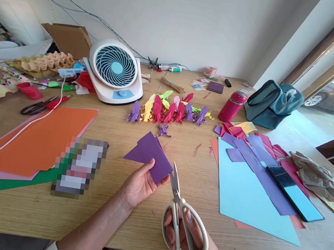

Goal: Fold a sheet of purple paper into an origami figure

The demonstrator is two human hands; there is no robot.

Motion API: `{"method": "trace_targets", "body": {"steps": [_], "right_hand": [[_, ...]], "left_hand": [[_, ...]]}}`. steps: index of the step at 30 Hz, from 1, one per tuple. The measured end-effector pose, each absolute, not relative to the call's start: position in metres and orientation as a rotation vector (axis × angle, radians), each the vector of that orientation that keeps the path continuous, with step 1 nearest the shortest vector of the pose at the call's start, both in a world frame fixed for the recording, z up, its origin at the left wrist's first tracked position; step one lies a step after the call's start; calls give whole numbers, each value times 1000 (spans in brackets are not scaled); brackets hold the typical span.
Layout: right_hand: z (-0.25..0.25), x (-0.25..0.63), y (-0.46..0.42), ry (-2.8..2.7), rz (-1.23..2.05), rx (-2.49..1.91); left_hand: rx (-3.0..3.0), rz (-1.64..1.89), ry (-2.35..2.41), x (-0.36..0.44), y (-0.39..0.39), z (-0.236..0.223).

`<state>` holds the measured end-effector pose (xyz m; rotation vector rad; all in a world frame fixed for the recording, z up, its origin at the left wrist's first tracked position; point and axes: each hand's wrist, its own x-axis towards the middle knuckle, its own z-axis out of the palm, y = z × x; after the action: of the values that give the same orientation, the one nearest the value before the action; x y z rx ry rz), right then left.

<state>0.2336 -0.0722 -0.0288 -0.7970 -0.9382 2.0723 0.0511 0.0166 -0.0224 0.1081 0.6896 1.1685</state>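
Note:
Between the thumb and fingers of my left hand [140, 186] is a folded piece of purple paper [152, 156], held above the wooden table. My right hand [183, 231] grips white-handled scissors [176, 202], fingers through both loops. Their blades are slightly apart, with the tips right beside the paper's right corner; whether they touch it I cannot tell. Beyond the paper lies a small purple folded paper piece [164, 130]. Behind that stands a cluster of folded paper figures [169, 110] in purple, yellow, red, pink and green.
Orange sheets [41, 139] and a blurred phone-like object [81, 166] lie left. Blue paper [239, 191], purple strips and a dark phone [294, 193] lie right. Farther back are a white fan [115, 70], a red bottle [232, 106], a teal bag [272, 103] and black-handled scissors [34, 108].

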Motion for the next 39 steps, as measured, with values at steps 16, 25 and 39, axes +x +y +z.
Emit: {"method": "trace_targets", "body": {"steps": [16, 25, 39], "right_hand": [[-19, 237, -74, -1110, 2064, -905], [-24, 235, -74, -1224, 1979, -947], [-27, 231, -72, -1213, 1970, -986]], "left_hand": [[274, 1214, 830, 42, 26, -24], [455, 1213, 837, 34, 28, -18], [511, 1197, 851, 26, 32, -24]]}}
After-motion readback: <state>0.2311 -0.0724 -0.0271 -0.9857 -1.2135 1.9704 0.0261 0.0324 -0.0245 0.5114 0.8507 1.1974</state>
